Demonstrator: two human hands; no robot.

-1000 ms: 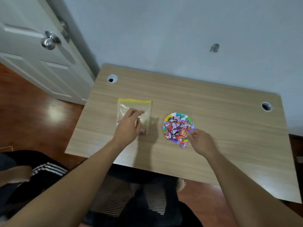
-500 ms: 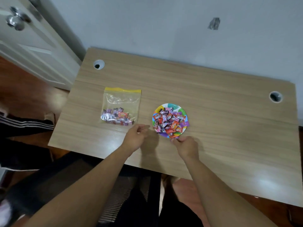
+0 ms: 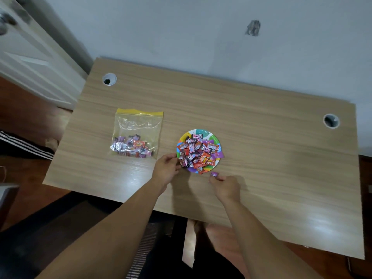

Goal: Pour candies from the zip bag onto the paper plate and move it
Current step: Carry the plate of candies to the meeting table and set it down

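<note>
A colourful paper plate (image 3: 202,132) sits mid-desk, heaped with wrapped candies (image 3: 198,152). My left hand (image 3: 166,170) touches the plate's left rim, fingers curled at its edge. My right hand (image 3: 226,186) is just below the plate's lower right rim, pinching a purple candy (image 3: 214,174) at the fingertips. A clear zip bag (image 3: 137,125) with a yellow seal lies flat to the left of the plate, several candies still inside at its near end.
The wooden desk (image 3: 261,150) has a cable hole at back left (image 3: 109,79) and one at right (image 3: 331,120). A wall runs behind it. A white door (image 3: 30,63) stands at far left. My legs and a chair are below the near edge.
My left hand left the zip bag and moved right to the plate's left rim. My right hand stayed near the plate's lower edge and now pinches a purple candy. The camera shifted.
</note>
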